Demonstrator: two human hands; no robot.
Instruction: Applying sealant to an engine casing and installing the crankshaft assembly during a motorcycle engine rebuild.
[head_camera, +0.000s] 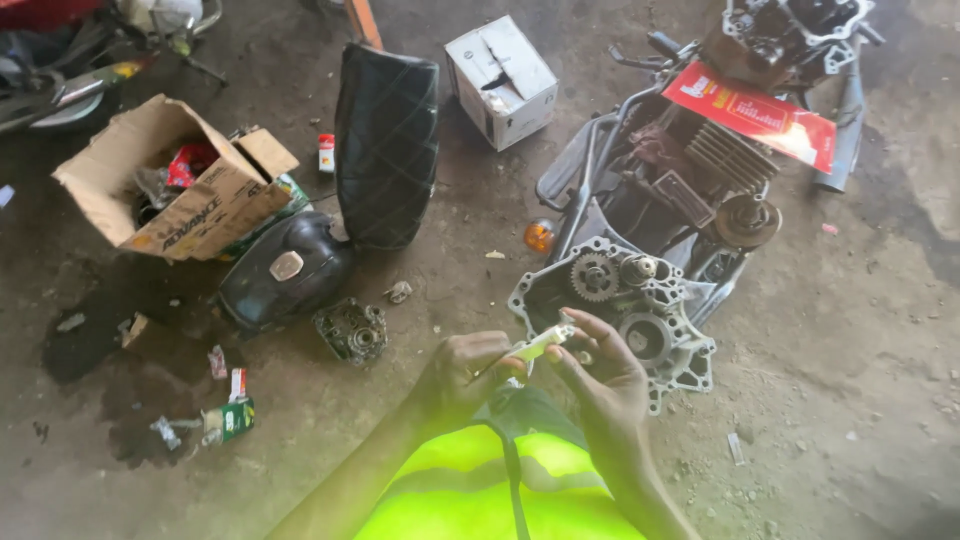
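Observation:
My left hand (462, 372) and my right hand (603, 372) meet over my lap, both gripping a small pale oblong part (540, 342) between the fingertips. Just beyond them on the floor lies an opened engine crankcase (668, 345) with a toothed gear (595, 276) and round bearing seats showing. Behind the crankcase stands a stripped motorcycle frame with a finned cylinder (728, 155). My bright yellow-green vest (470, 485) fills the bottom of the view.
On the dirty concrete floor lie a black seat (385, 140), a dark fuel tank (285, 268), an open cardboard box (165, 190), a white carton (500, 80), a red packet (755, 115), a small engine cover (352, 330), an orange indicator lens (540, 236) and scattered wrappers (225, 415).

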